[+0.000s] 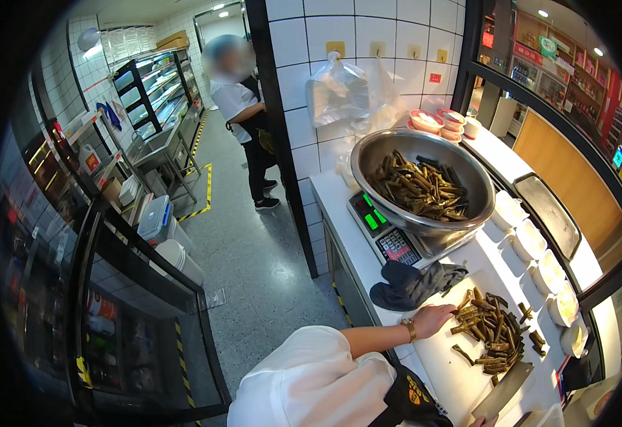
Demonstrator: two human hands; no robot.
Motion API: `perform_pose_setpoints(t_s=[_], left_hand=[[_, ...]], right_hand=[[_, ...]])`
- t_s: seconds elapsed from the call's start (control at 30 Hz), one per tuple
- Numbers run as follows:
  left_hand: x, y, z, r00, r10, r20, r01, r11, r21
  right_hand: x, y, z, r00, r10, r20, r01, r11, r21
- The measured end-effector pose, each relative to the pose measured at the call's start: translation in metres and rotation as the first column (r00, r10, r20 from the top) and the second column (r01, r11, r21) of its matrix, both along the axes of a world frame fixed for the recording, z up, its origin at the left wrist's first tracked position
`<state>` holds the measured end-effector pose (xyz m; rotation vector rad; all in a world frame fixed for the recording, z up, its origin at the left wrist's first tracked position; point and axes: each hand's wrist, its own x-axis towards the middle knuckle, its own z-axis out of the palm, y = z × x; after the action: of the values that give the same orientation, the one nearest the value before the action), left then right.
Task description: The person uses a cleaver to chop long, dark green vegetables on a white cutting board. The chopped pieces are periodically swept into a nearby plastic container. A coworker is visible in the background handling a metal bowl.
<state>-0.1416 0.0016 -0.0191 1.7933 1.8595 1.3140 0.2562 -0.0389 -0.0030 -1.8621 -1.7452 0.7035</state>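
On the white cutting board (433, 361) lies a heap of chopped, brown, glossy stalk-like pieces (494, 327); I cannot tell what food they are. My left hand (433, 320), a watch on its wrist, reaches the heap's left edge. Its fingers are bent together against the pieces, and what they grip is hidden. At the bottom edge, my right hand (484, 421) shows only in part, closed around the handle of a cleaver (504, 390). The broad blade slants up toward the near side of the heap, beside a few loose bits.
Behind the board, a steel bowl (364, 160) of similar pieces rests on a digital scale (390, 238). A dark cloth (414, 285) lies between. White bowls (530, 242) line the right side, near a black tray (549, 213). A person (243, 121) stands beyond the doorway.
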Motion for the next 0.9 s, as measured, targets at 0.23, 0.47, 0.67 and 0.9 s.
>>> perform_pose_setpoints(t_s=[0.23,0.47,0.67,0.9], left_hand=[[0.027,-0.005,0.026,0.971,-0.160,-0.179,0.193,0.963,0.186],[0.086,-0.005,-0.001,0.835,-0.419,-0.357,0.510,0.832,0.218],[0.082,-0.012,0.003,0.842,-0.395,-0.367,0.469,0.873,0.135],[0.081,-0.013,0.003,0.812,-0.408,-0.417,0.517,0.835,0.189]], right_hand=[[-0.005,-0.005,0.007,0.999,-0.032,0.028,0.032,0.999,0.012],[0.002,0.002,-0.009,0.996,-0.044,0.082,0.044,0.999,0.006],[-0.001,-0.003,0.002,0.998,-0.031,0.060,0.031,1.000,0.000],[-0.005,-0.005,0.006,0.998,-0.014,0.053,0.014,1.000,-0.004]])
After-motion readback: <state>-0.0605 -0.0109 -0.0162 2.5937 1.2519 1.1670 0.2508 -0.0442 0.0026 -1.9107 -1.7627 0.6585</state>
